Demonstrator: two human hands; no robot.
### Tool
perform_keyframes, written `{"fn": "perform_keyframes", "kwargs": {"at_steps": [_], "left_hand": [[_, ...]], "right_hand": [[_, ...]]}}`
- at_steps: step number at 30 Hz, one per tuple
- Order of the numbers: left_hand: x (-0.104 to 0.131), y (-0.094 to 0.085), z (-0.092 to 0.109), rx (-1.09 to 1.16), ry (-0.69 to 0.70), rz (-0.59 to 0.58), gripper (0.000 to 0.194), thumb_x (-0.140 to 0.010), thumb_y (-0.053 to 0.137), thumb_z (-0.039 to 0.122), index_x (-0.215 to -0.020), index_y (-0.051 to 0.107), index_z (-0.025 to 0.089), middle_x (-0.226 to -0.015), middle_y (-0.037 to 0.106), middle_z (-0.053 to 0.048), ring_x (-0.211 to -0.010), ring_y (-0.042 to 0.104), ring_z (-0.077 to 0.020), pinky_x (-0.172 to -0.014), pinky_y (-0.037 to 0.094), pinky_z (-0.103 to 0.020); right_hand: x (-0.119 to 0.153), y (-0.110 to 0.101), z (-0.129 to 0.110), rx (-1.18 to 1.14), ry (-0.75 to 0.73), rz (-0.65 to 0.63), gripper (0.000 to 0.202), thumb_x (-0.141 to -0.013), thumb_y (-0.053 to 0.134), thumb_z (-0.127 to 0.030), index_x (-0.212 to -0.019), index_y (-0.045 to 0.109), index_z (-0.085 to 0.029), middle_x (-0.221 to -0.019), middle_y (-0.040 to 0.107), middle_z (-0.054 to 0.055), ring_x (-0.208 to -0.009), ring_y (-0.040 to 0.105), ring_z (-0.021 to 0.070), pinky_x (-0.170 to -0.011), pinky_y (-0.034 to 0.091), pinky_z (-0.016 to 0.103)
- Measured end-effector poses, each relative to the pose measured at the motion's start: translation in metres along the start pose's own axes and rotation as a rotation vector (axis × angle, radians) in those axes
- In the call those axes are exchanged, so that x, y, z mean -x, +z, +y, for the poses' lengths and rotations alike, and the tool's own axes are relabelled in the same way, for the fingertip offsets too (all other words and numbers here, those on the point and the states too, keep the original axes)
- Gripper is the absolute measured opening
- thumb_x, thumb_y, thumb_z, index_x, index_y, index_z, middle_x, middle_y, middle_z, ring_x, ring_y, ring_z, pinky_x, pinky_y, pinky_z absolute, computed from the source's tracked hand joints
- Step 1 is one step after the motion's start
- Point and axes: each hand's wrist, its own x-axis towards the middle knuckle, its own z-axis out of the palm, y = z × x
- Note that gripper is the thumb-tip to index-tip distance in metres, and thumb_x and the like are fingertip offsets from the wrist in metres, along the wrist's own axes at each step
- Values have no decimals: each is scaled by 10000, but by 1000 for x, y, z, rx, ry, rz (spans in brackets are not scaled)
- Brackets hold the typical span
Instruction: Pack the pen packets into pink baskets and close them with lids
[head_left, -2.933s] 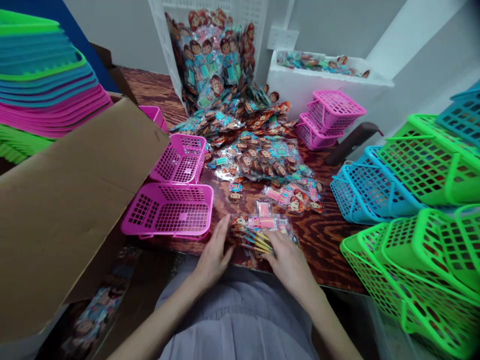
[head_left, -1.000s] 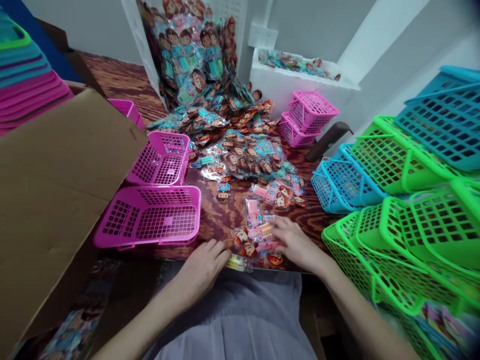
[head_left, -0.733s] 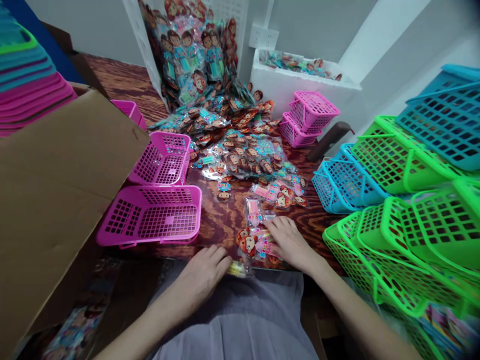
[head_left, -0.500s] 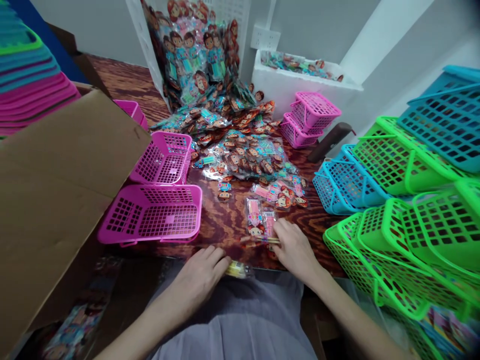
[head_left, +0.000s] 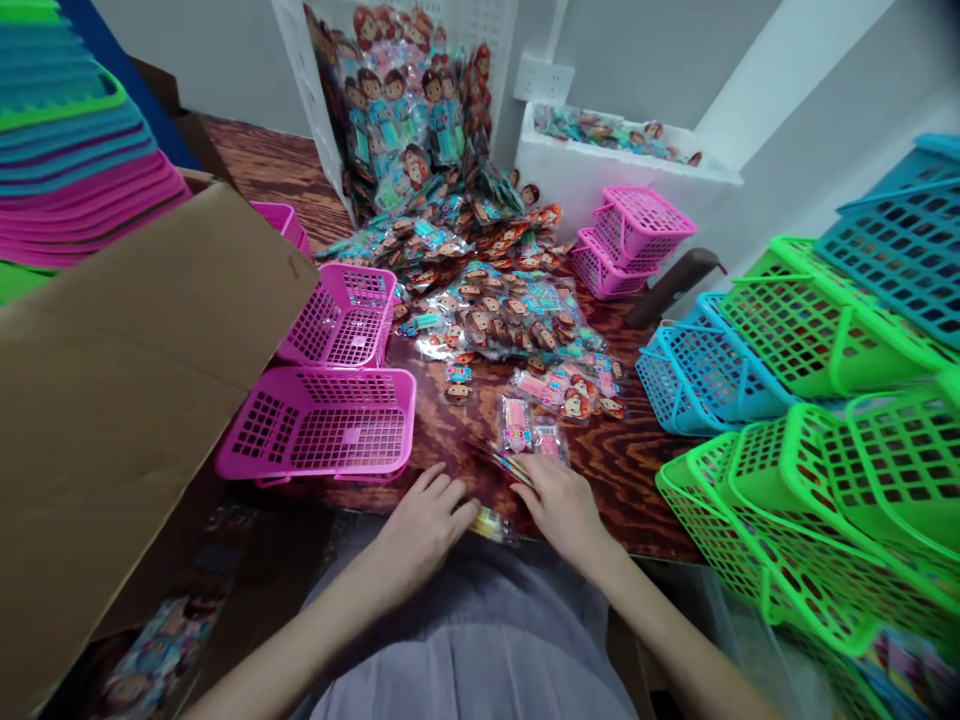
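My left hand point(head_left: 429, 518) is at the table's front edge, fingers curled over a yellow clear-wrapped packet point(head_left: 493, 523), which pokes out to the right of the thumb. Between the thumb and fingers of my right hand point(head_left: 561, 503) are thin packets point(head_left: 511, 467), seen edge-on and tilted. How many it grips I cannot tell. Just beyond that hand lie a pink packet point(head_left: 516, 424) and a second pink packet point(head_left: 550, 438), partly covered by the fingers. Farther back are more pink packets with cartoon heads point(head_left: 574, 390) and one small blue-labelled packet point(head_left: 458, 380).
A large heap of cartoon packets point(head_left: 495, 310) spills from a white crate point(head_left: 319, 110). Pink baskets point(head_left: 409, 420) stand left beside a cardboard box point(head_left: 150, 380). Green baskets point(head_left: 795, 450) and blue baskets point(head_left: 679, 425) are stacked right. A white foam box point(head_left: 592, 175) stands behind.
My right hand has drawn left, and the thin packets in it have tilted up off the table. The left hand has shifted slightly forward with the yellow packet. The view has shifted a little.
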Motion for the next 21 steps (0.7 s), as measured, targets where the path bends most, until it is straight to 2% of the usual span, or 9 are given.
{"fn": "perform_keyframes", "kwargs": {"at_steps": [4, 8, 13, 16, 21], "left_hand": [[-7, 5, 1, 18, 17, 48, 224, -947, 541, 136, -1147, 606, 213, -1037, 583, -40, -1021, 543, -210, -1154, 317, -495], [-6, 12, -1, 34, 12, 100, 307, -945, 511, 105, -1231, 568, 202, -1096, 609, -53, -1071, 553, -204, -1186, 277, -509], [-4, 15, -3, 69, 10, 163, 211, -981, 456, 125, -1132, 597, 171, -1060, 644, -57, -1011, 580, -190, -1178, 298, -500], [-4, 16, -3, 71, 16, 168, 188, -990, 454, 141, -1080, 614, 174, -1054, 649, -55, -999, 583, -183, -1172, 320, -502], [1, 15, -1, 56, 18, 212, 199, -982, 469, 150, -1085, 636, 186, -1090, 647, -74, -1066, 583, -200, -1138, 378, -494]], "right_hand": [[-7, 3, -16, -107, 22, 19, 143, -960, 559, -216, -1089, 621, -224, -1047, 705, 70, -968, 660, 237, -835, 495, 341], [-7, 4, -26, -158, 22, -28, 161, -962, 566, -250, -1112, 621, -228, -1067, 700, 69, -994, 656, 243, -847, 496, 348], [7, -4, -23, -204, 113, -103, 281, -937, 589, -224, -1218, 590, -230, -1211, 675, 72, -1125, 632, 243, -945, 484, 368], [14, -9, -22, -193, 138, -155, 292, -928, 586, -200, -1219, 596, -224, -1216, 673, 72, -1130, 629, 247, -953, 483, 379], [16, -8, -24, -184, 139, -160, 266, -932, 570, -188, -1193, 612, -218, -1165, 679, 79, -1106, 631, 244, -945, 486, 375]]}}
